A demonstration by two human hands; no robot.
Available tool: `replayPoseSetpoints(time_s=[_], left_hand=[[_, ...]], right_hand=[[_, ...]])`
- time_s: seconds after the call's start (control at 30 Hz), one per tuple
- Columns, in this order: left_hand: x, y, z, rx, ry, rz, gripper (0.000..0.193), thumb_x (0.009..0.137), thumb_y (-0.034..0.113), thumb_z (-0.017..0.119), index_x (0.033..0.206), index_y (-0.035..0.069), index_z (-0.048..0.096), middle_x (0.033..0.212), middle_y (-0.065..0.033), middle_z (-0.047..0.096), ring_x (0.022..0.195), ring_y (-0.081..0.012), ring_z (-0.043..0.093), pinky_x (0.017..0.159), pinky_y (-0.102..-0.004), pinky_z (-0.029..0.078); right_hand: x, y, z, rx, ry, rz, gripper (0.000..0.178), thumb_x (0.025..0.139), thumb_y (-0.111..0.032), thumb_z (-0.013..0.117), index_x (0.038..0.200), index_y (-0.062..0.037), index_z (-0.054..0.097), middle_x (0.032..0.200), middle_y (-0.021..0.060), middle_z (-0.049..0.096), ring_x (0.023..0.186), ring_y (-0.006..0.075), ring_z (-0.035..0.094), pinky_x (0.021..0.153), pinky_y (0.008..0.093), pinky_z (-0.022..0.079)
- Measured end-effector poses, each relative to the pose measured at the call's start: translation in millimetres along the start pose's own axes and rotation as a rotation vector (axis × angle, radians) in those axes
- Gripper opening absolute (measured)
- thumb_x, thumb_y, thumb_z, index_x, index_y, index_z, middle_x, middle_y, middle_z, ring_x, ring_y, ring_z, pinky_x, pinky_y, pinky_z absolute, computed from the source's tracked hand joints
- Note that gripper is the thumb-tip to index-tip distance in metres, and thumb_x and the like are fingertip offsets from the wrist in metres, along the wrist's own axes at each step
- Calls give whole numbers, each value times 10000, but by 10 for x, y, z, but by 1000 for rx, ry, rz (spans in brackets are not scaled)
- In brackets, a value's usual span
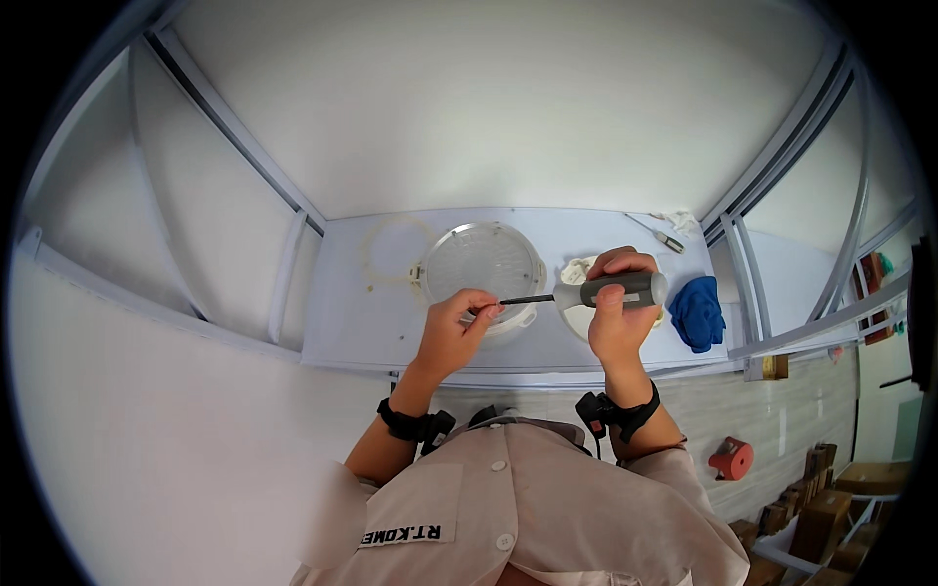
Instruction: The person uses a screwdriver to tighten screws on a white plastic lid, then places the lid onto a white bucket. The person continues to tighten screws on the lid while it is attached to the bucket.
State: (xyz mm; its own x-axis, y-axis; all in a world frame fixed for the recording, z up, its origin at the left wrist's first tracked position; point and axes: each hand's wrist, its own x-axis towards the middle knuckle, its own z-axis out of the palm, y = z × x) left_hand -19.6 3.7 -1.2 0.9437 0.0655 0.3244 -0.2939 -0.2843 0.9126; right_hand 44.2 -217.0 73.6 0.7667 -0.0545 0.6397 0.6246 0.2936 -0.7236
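In my right hand (622, 308) is a screwdriver (625, 290) with a thick grey handle, its dark shaft pointing left. My left hand (457, 327) is closed in a pinch at the shaft's tip; whatever small thing sits between those fingers is too small to make out. Both hands are above the near side of a round part (481, 259) with a silver rim, a grey inner face and cream plastic tabs on its edge. Partly behind my right hand lies a white round part (576, 317) with cream material on top.
A pale ring (399, 246) lies left of the round part. At the table's (342, 322) right are a second screwdriver (668, 240), white crumpled tissue (682, 223) and a blue cloth (697, 313). White frame posts stand at both sides. On the floor are a red stool (731, 459) and cardboard boxes (821, 523).
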Motion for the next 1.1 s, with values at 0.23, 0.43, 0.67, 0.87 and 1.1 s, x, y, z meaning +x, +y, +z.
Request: replayPoseSetpoints(time_s=[0.23, 0.43, 0.67, 0.87, 1.1], left_hand=[[-41, -3, -48, -3, 14, 11, 198, 985, -1, 714, 1178, -15, 760, 1019, -124, 792, 950, -162, 752, 828, -282, 603], [-32, 90, -49, -29, 34, -133, 166, 968, 25, 751, 1126, -19, 779, 1006, -108, 806, 905, -140, 745, 812, -273, 596], [-30, 1, -55, 6, 44, -149, 160, 945, 22, 781, 1096, -34, 780, 963, -106, 811, 886, -136, 755, 799, -258, 594], [-18, -33, -35, -18, 74, -129, 169, 920, 102, 823, 1052, 0, 798, 941, -104, 804, 804, -142, 734, 732, -275, 594], [33, 32, -53, 74, -8, -24, 156, 915, 13, 797, 1070, -5, 788, 973, -118, 802, 843, -157, 745, 749, -284, 599]], right_hand=[[8, 36, 42, 24, 12, 20, 526, 914, -458, 832, 1064, -39, 552, 954, 118, 627, 846, 177, 600, 779, 324, 495], [-26, 46, 27, 4, 0, 65, 527, 913, -459, 834, 1063, -40, 551, 958, 114, 624, 851, 176, 597, 786, 323, 494], [-74, 109, 58, 46, 29, 65, 525, 913, -451, 836, 1071, -37, 552, 972, 116, 622, 864, 179, 597, 791, 323, 491], [-45, 102, 42, 55, 17, 79, 532, 908, -448, 842, 1077, -35, 552, 978, 109, 619, 874, 179, 601, 800, 328, 498], [-18, 98, 28, 41, -4, 96, 525, 900, -426, 856, 1077, -37, 551, 983, 94, 623, 890, 173, 611, 807, 331, 509]])
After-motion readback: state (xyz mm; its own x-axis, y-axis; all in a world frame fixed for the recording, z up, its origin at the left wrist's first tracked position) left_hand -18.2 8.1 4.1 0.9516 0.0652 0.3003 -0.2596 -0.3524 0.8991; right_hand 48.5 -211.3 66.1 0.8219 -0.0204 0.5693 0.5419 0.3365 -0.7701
